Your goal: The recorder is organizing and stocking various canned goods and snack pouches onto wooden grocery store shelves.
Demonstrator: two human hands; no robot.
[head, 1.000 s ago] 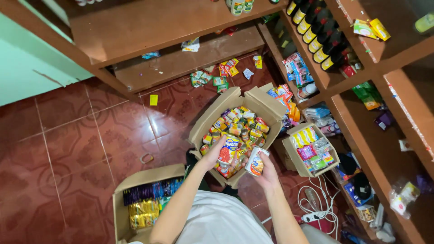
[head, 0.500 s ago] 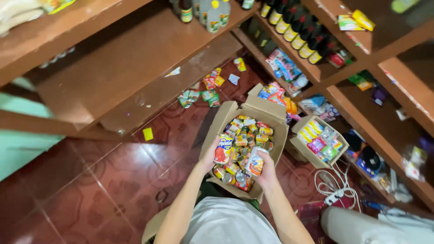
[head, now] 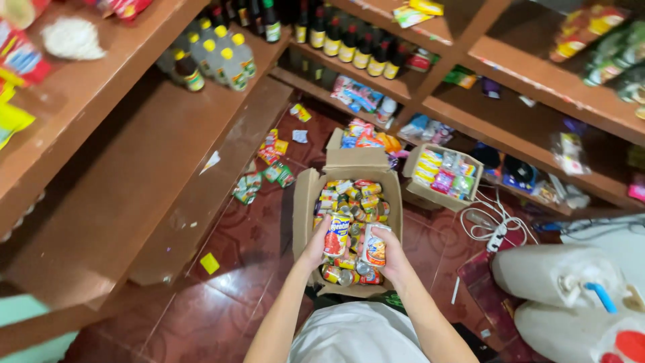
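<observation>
Along the left wall, bottles (head: pixel 213 57) stand on a wooden shelf (head: pixel 127 161). Over the open cardboard box (head: pixel 306 202) of cans on the floor, the left hand (head: pixel 316 245) has its fingers wrapped round a red-labelled can (head: pixel 336 235); the right hand (head: pixel 393 259) grips a second can (head: pixel 375 246). Both look just lifted out, so the cans seem mid-unpacking; shelving them would call for keeping each upright. Farther right, a smaller box (head: pixel 470 191) holds packets.

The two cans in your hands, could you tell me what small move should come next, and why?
Probably lift both clear of the cardboard box. The left hand grips one can and the right hand grips another can, both upright just above the tins packed below, with bare wooden shelf on the left.
</observation>
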